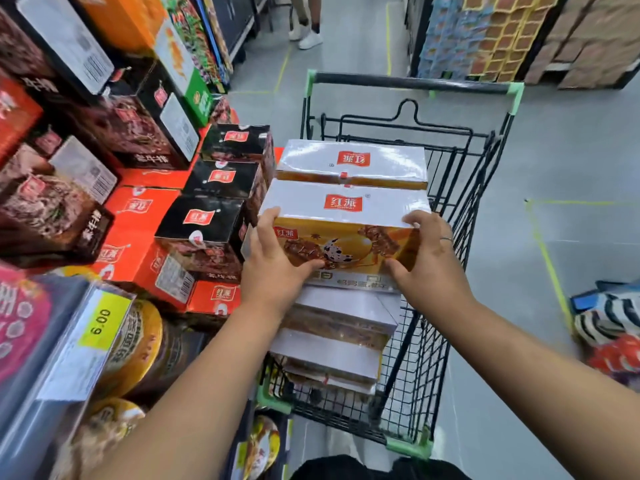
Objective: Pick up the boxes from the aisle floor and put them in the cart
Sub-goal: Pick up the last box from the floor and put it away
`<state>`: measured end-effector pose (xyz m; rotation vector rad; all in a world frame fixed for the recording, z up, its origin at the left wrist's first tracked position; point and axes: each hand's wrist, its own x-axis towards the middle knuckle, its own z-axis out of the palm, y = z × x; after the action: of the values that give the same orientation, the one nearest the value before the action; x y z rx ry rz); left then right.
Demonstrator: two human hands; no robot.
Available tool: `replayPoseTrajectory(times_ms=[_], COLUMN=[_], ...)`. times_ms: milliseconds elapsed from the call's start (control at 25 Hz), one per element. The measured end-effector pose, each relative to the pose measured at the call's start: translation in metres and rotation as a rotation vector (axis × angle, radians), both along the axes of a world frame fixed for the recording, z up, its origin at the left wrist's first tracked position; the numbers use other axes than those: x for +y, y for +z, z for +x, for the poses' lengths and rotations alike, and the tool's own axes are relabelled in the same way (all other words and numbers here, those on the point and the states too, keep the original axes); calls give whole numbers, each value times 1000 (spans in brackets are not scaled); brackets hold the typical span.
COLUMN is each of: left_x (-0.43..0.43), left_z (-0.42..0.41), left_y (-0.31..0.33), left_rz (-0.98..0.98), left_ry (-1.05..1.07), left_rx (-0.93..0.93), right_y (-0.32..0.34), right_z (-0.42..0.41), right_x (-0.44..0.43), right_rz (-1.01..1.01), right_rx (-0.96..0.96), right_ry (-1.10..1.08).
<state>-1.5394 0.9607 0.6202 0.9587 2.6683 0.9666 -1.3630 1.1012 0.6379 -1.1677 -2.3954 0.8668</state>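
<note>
A white-topped box with a golden front (346, 233) sits at the top of a stack inside the black wire cart (429, 344). My left hand (273, 261) grips its left end and my right hand (426, 258) grips its right end, a ring on one finger. A second, matching box (353, 162) lies just behind it at the same height. Several more white boxes (332, 344) are stacked beneath, down to the cart's floor.
Black and orange boxes (211, 216) are piled on the display at the left, close against the cart. A 6.00 price tag (100, 327) hangs near my left arm. Packages (609, 320) lie on the floor at the right. A person's feet (308, 36) stand far up the aisle.
</note>
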Motion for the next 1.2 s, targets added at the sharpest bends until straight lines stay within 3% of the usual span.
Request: replayPoseTrajectory(times_ms=[400,560,680,1200], left_x=[-9,-1,11,61], left_z=[18,47,91,427], left_y=[17,44,66,82], left_rz=[5,57,128,257], left_ry=[-67,-179,-323,-1040], left_rx=[203,379,400,230], right_y=[8,27,43,67], right_z=[31,65,107,470], right_x=[-4,-9,-14,-77], right_rz=[40,79,88,176], right_rx=[77,99,120,128], right_ry=[-12,-64,-135,-726])
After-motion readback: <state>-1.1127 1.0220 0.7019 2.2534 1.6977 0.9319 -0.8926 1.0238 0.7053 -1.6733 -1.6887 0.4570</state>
